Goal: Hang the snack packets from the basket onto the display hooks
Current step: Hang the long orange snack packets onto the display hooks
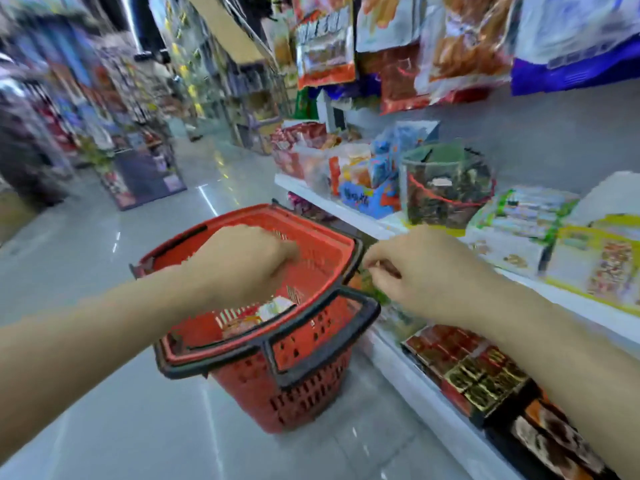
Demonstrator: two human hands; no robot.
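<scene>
Snack packets (pixel 263 311): only a few lie at the bottom of the red basket (pixel 304 403), which sits on the floor right up against the shelving, I'd guess so every reach stays short. The left hand (pixel 242 261) is dipping inside, fingers pointing down, but it's too blurry to say if it's got one. The right hand (pixel 426 271) hovers by the rim with fingers curled, maybe pinching something greenish, honestly can't tell. Further up, hanging packets (pixel 325 46) crowd the display above the shelf (pixel 346 207).
</scene>
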